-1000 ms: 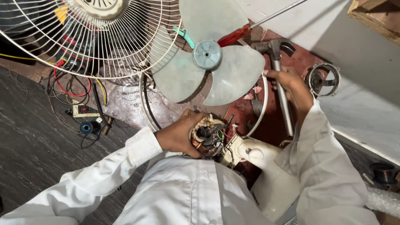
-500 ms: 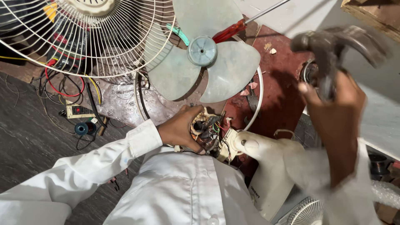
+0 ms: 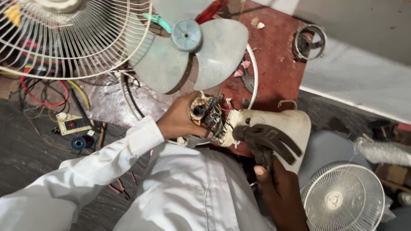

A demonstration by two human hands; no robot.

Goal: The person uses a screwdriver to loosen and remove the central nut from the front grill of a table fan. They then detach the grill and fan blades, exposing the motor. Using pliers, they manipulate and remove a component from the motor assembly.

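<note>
My left hand [image 3: 180,119] grips an exposed fan motor [image 3: 207,115] with copper windings and coloured wires, in front of my chest. The motor joins a cream plastic fan housing [image 3: 287,124] lying to its right. My right hand [image 3: 280,188] holds a claw hammer [image 3: 267,139] by its handle, its dark head resting against the housing just beside the motor. A grey three-blade fan propeller [image 3: 188,51] lies on the floor beyond the motor.
A white wire fan guard [image 3: 72,38] lies at the upper left over red and yellow wires. A small switch box [image 3: 72,124] and a blue coil [image 3: 78,143] sit at left. A metal ring part [image 3: 309,41] rests on the red mat. Another round guard [image 3: 342,199] is at lower right.
My right hand picked up the hammer from the red mat, raised it high, and has now brought it down to the housing beside the motor. My left hand stayed on the motor.
</note>
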